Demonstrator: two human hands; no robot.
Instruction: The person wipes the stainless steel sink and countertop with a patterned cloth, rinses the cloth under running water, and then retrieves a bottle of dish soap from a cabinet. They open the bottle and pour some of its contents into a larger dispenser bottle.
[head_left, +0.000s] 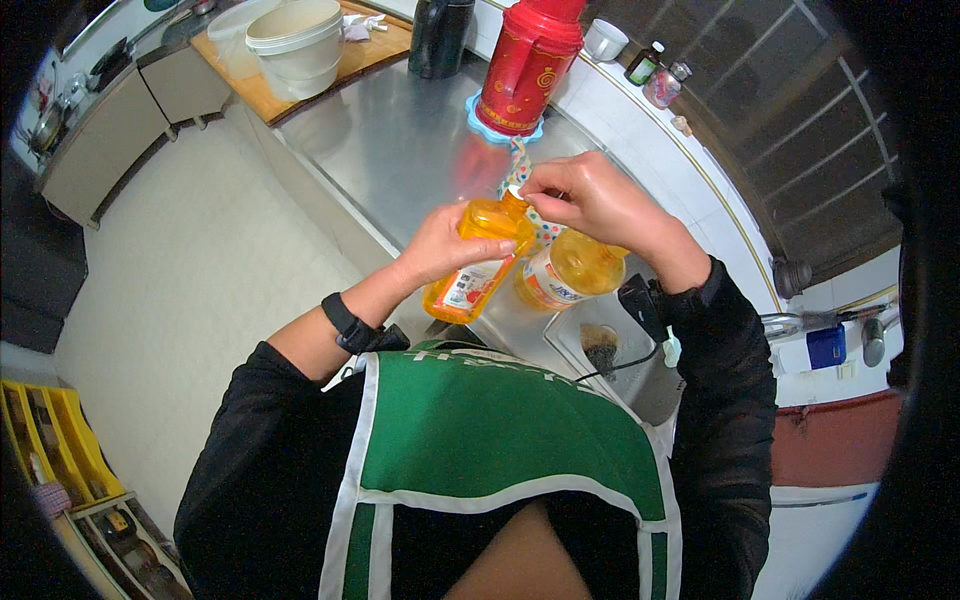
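My left hand (461, 244) is closed around the upper body of an orange plastic bottle (480, 281), which tilts with its neck up and to the right. At the neck, the fingertips of my right hand (559, 191) pinch the white cap (516, 193); whether the cap is loose from the neck cannot be told. A larger clear bottle of yellow liquid (566, 274), bearing a label, stands just right of the orange one, beneath my right wrist. Behind both lies a cloth with coloured dots (517, 161), partly hidden by my right hand and the bottles.
A red thermos flask (529, 75) stands on a blue mat (491, 133) on the steel counter (390, 127). Beyond are a dark jug (441, 37) and white buckets (296, 56) on a wooden board (367, 56). The sink (641, 375) is at the right, small bottles (645, 64) on the ledge.
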